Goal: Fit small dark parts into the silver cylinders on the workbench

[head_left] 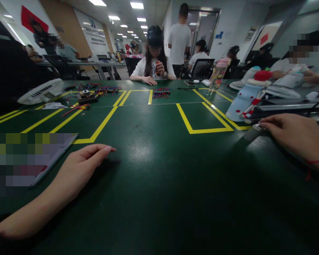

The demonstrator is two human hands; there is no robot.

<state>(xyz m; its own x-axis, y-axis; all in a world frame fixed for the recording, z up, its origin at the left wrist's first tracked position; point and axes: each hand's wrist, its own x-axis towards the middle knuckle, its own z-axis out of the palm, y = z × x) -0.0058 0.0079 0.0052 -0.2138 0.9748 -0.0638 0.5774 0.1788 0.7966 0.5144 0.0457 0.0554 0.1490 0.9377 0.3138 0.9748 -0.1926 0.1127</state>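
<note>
My left hand [82, 163] rests on the dark green table [159, 184], fingers stretched out together and holding nothing, right beside the edge of a flat device [34, 159] lying at the left. My right hand [292, 136] reaches in from the right, a red string on its wrist. Its fingertips touch a small grey flat object [252, 132] at the corner of a yellow tape rectangle [202, 118].
A pale blue bottle with a red cap [248, 97] lies tilted by my right hand. A clear water bottle [218, 76], a white fan [41, 92], bundles of coloured wires [161, 93] and small parts sit farther back. A person sits opposite; others work around.
</note>
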